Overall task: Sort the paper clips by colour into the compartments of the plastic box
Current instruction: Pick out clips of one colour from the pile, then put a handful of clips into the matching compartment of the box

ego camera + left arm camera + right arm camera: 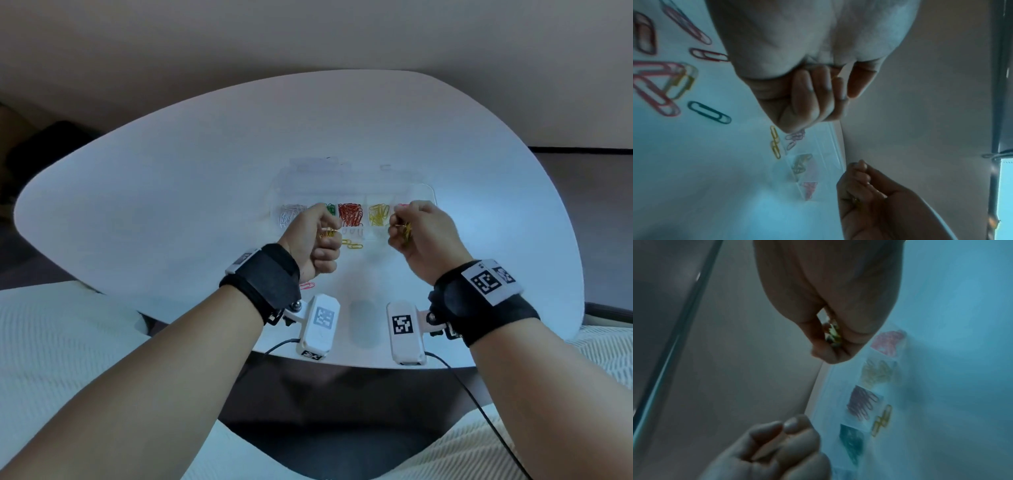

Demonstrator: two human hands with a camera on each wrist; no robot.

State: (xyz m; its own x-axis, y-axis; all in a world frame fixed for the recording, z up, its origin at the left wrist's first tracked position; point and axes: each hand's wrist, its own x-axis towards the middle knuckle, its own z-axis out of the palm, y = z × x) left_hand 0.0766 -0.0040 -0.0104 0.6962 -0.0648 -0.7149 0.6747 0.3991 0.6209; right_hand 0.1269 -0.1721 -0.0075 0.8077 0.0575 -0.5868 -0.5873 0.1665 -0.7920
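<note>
The clear plastic box (423, 192) lies on the white table and holds white (290, 214), green (331, 208), red (350, 214) and yellow clips (378, 215) in separate compartments. A pink compartment (890, 342) lies under my right hand. My left hand (330, 233) is curled and pinches a few yellow paper clips (327, 234) in front of the green compartment. My right hand (399, 229) pinches another bunch of yellow clips (407, 231) just right of the yellow compartment. Both hands hover above the table. Loose yellow clips (352, 244) lie before the box.
More loose clips lie near my left wrist: pink ones (653, 87), dark red ones (708, 54) and a blue one (709, 112). A pink clip (307, 285) shows beside the wristband. The round table's (171, 192) near edge is just below my wrists.
</note>
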